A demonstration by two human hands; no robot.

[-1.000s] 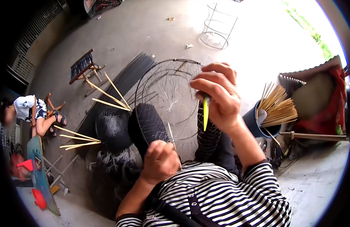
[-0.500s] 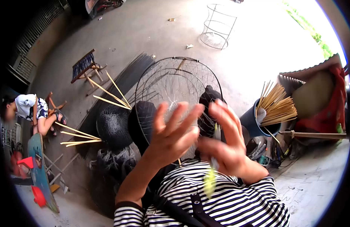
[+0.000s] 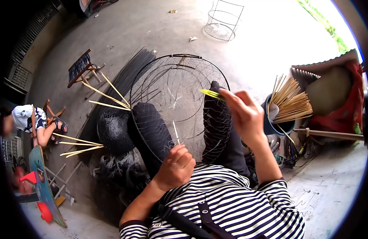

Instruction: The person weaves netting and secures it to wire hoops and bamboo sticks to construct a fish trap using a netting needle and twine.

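Observation:
A round wire-framed net [image 3: 180, 55] rests over my dark-trousered legs, its fine mesh spread across the hoop. Low at the front of the hoop, my left hand [image 3: 176, 167] is closed in a fist, with a thin pale stick [image 3: 176, 133] poking up out of it. Higher and to the right, my right hand [image 3: 245, 115] pinches a yellow-green netting needle [image 3: 209, 94] that points left over the mesh. Any thread running between the hands is too fine to make out.
At right, a blue bucket [image 3: 268, 126] holds many thin sticks [image 3: 289, 103]. Dark netting with sticks [image 3: 114, 129] lies at left, near a folding stool [image 3: 79, 68]. A seated person [image 3: 32, 119] and a skateboard [image 3: 42, 183] are further left. Another wire frame [image 3: 223, 24] stands ahead.
My hands have moved apart: the left dropped and closed round the stick, the right rose to the right. The netting needle now points left, where before it hung blurred below the right hand.

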